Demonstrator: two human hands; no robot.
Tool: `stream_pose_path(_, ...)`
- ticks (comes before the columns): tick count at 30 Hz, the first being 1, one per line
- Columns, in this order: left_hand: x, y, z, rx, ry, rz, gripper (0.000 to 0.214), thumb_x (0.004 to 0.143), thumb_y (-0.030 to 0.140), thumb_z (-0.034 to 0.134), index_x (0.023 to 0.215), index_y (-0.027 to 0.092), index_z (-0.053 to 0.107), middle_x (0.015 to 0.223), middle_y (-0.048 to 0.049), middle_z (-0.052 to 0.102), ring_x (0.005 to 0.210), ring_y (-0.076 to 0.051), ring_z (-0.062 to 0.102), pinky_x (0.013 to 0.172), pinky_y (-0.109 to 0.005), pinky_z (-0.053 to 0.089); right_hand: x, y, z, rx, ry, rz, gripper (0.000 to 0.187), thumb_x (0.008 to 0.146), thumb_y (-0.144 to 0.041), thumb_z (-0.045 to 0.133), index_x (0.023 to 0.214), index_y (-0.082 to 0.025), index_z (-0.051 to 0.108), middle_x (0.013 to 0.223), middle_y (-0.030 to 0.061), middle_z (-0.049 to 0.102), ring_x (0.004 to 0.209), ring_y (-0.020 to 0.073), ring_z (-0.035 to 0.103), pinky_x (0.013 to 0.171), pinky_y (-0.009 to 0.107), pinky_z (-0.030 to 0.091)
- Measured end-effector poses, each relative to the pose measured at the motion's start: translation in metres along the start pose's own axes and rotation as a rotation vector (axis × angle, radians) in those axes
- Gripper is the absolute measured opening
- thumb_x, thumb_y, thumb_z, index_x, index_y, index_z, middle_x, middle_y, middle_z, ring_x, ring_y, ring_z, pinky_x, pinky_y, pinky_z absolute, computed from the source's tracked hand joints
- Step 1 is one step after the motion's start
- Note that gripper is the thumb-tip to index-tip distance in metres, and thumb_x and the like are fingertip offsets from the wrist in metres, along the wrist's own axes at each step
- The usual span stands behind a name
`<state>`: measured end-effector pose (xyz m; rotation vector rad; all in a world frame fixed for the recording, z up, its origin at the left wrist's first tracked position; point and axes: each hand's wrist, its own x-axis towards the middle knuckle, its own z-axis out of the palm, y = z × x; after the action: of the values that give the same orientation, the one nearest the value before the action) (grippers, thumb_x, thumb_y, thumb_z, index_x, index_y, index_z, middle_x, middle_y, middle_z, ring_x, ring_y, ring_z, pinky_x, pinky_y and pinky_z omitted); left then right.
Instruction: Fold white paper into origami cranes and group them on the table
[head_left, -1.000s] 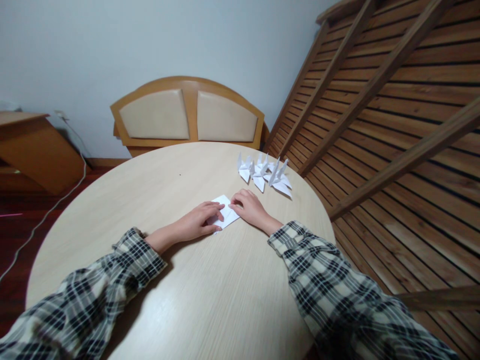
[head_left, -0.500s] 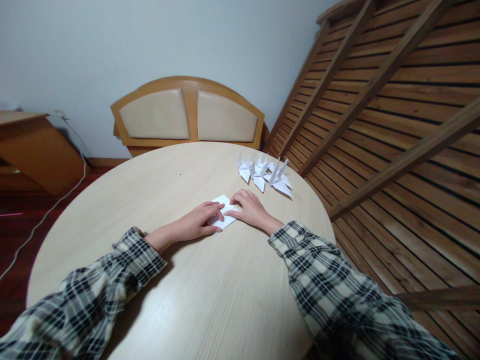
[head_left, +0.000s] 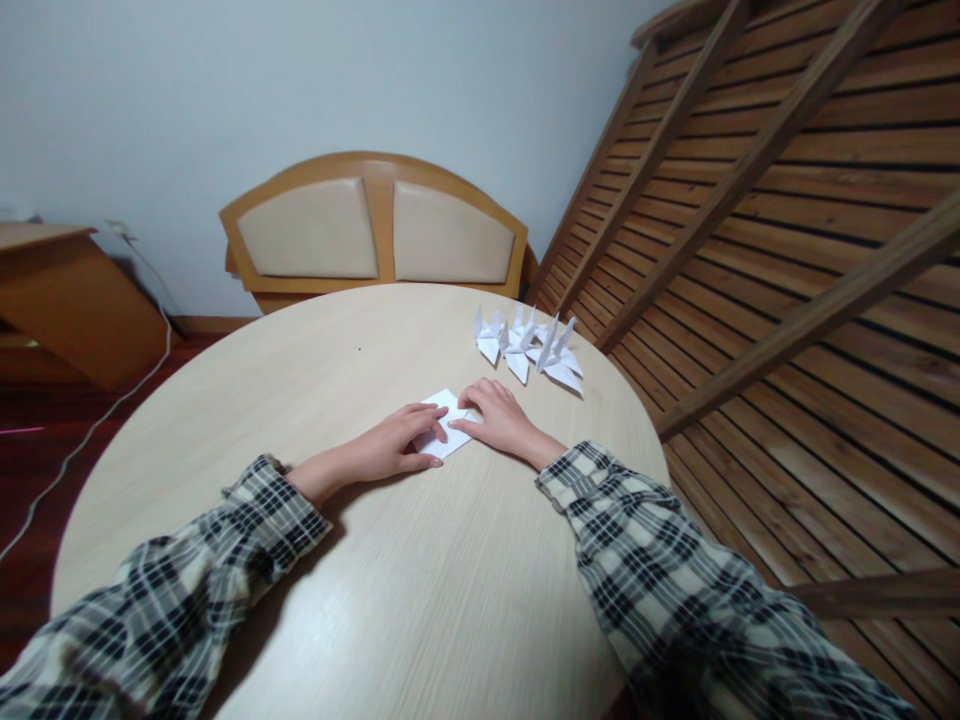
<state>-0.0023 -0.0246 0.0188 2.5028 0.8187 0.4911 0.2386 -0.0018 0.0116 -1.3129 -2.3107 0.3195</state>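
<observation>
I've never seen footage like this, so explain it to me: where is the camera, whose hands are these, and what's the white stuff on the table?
No machine here: a person wears one camera on the head, looking forward and down, so you see their own arms in checked sleeves. The left hand and right hand rest flat on a partly folded white paper, fingertips almost meeting, pressing it onto the round pale table. Neither hand lifts it. Farther away on the table stands a cluster of folded white paper cranes. Behind the table is a padded wooden chair; to the right, a slatted wooden frame.
</observation>
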Motion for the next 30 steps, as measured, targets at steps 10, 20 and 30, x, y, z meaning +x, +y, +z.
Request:
stream_pose_path(10, 0.001, 0.002, 0.0, 0.015, -0.017, -0.027, 0.032, 0.09, 0.039, 0.064, 0.115, 0.02, 0.063, 0.148, -0.014, 0.051, 0.139, -0.031, 0.041, 0.114, -0.051, 0.037, 0.002, 0.008, 0.001, 0.041, 0.003, -0.025, 0.008, 0.093, -0.024, 0.061, 0.1, -0.022, 0.063, 0.105, 0.0056, 0.06, 0.102, 0.0212, 0.054, 0.095, 0.036, 0.04)
stream_pose_path(20, 0.002, 0.003, -0.001, 0.007, -0.029, -0.048, 0.034, 0.091, 0.04, 0.063, 0.117, 0.019, 0.063, 0.149, -0.0147, 0.049, 0.141, -0.03, 0.039, 0.116, -0.051, 0.034, 0.004, 0.012, 0.004, 0.017, 0.017, -0.03, 0.019, 0.092, -0.01, 0.051, 0.099, -0.022, 0.064, 0.105, 0.0061, 0.061, 0.104, 0.0208, 0.052, 0.097, 0.036, 0.039)
stream_pose_path(30, 0.001, 0.003, 0.003, 0.133, 0.001, 0.008, 0.033, 0.098, 0.044, 0.052, 0.12, 0.021, 0.061, 0.148, -0.0137, 0.052, 0.14, -0.029, 0.042, 0.116, -0.049, 0.036, 0.003, 0.009, 0.003, -0.008, 0.033, -0.04, 0.027, 0.089, -0.006, 0.043, 0.098, -0.021, 0.064, 0.103, 0.0067, 0.062, 0.103, 0.0212, 0.053, 0.096, 0.036, 0.04)
